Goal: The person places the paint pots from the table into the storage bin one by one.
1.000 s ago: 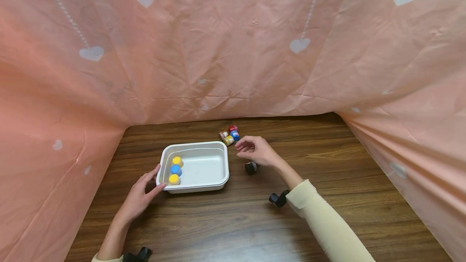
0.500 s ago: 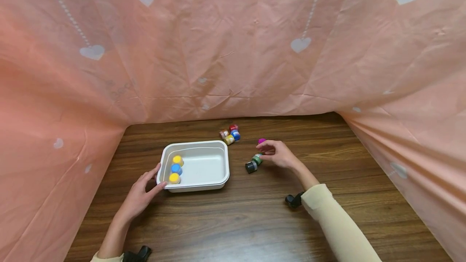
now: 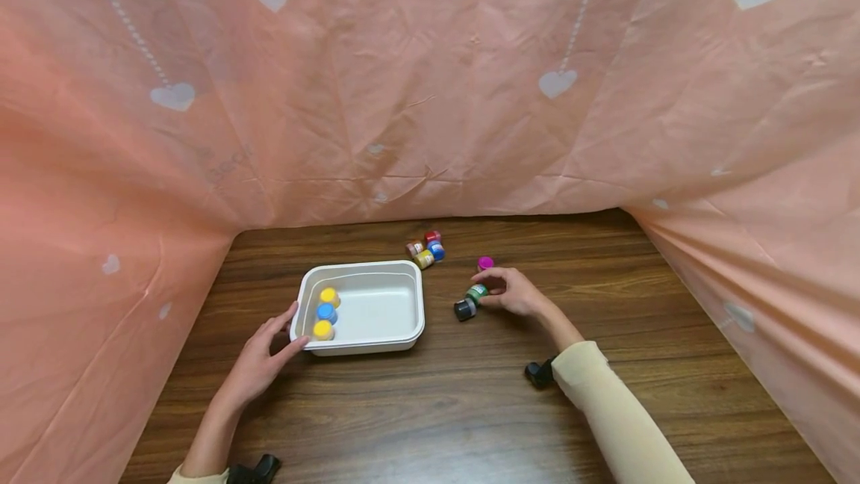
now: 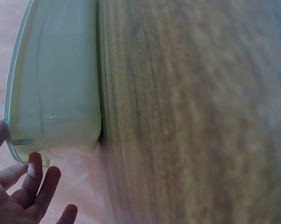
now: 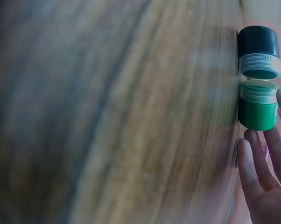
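Note:
At its left end, my left hand (image 3: 251, 364) holds the white tray (image 3: 363, 266), thumb and fingers at the rim. In the left wrist view, the fingers (image 4: 34, 172) bend under the tray's edge. Inside stand two yellow-topped jars (image 3: 323, 330) and a blue-topped jar (image 3: 326, 312). Right of the tray, my right hand (image 3: 516, 293) is at a small green paint jar (image 3: 476, 293) lying on its side. The right wrist view has its fingers (image 5: 248, 163) extended by the green jar's base and the thumb beside it. A black jar (image 5: 258, 42) lies end to end with it.
A magenta-topped jar (image 3: 485, 264) is just beyond the right hand. Behind the tray, red (image 3: 432, 236), blue (image 3: 436, 249), yellow (image 3: 424, 259) and brownish (image 3: 413, 248) jars lie clustered on the wooden table (image 3: 416, 409). Pink heart-patterned cloth (image 3: 430, 110) encloses the back and sides.
My right hand has moved right from beside the jar cluster to the green jar, uncovering the green and magenta jars. The left hand and tray have stayed put.

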Available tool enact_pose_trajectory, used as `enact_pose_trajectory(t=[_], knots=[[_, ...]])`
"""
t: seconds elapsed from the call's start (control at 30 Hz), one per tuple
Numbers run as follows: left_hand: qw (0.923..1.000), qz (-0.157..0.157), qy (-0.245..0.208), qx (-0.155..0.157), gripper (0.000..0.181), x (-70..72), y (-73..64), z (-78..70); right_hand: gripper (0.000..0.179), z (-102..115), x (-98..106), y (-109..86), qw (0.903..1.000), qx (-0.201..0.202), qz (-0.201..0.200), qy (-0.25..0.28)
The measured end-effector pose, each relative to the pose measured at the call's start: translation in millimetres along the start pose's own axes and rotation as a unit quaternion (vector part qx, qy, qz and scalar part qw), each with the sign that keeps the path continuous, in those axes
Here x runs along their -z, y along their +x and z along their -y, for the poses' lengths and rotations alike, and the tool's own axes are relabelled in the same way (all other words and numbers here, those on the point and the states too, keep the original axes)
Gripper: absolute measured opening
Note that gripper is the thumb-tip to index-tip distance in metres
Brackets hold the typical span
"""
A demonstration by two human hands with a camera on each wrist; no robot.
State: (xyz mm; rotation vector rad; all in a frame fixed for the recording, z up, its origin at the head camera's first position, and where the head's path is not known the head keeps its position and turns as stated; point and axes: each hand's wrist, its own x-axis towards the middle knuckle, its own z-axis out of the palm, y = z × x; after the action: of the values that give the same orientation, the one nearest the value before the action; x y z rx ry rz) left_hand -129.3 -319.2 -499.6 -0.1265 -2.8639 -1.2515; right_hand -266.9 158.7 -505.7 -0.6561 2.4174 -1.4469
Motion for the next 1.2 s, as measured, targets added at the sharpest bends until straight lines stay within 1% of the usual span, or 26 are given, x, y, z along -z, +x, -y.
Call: enact_pose_trajectory(t=[0.1,0.23,0.5,0.63,0.77,1.03,1.2], knots=[[1.0,0.001,-0.002,0.001,0.074,-0.1,-0.2,-0.3,0.037,-1,-1,1.0,0.9998,0.003,0.006,-0.018],[1.0,-0.001,-0.001,0.0,0.074,0.0,-0.8,-0.7,0.034,-1,-1,3.4,0.9989,-0.01,0.005,-0.046],[1.0,-0.001,0.002,-0.002,0.075,-0.2,-1.7,-1.8,0.03,1,0,8.2,0.9951,-0.059,0.003,-0.08],[1.0,0.0,0.002,0.002,0.076,0.2,-2.0,-2.5,0.028,1,1,8.6,0.9937,-0.071,0.002,-0.086],[1.0,-0.002,0.003,0.003,0.075,0.1,-2.1,-3.0,0.029,1,3,9.2,0.9945,-0.067,0.002,-0.081],[1.0,-0.001,0.002,0.002,0.075,-0.2,-1.6,-3.6,0.031,-2,5,5.3,0.9944,-0.064,-0.019,-0.082],[1.0,-0.003,0.004,-0.001,0.074,-0.2,-1.6,-4.0,0.033,2,9,1.9,0.9958,-0.039,-0.029,-0.078]])
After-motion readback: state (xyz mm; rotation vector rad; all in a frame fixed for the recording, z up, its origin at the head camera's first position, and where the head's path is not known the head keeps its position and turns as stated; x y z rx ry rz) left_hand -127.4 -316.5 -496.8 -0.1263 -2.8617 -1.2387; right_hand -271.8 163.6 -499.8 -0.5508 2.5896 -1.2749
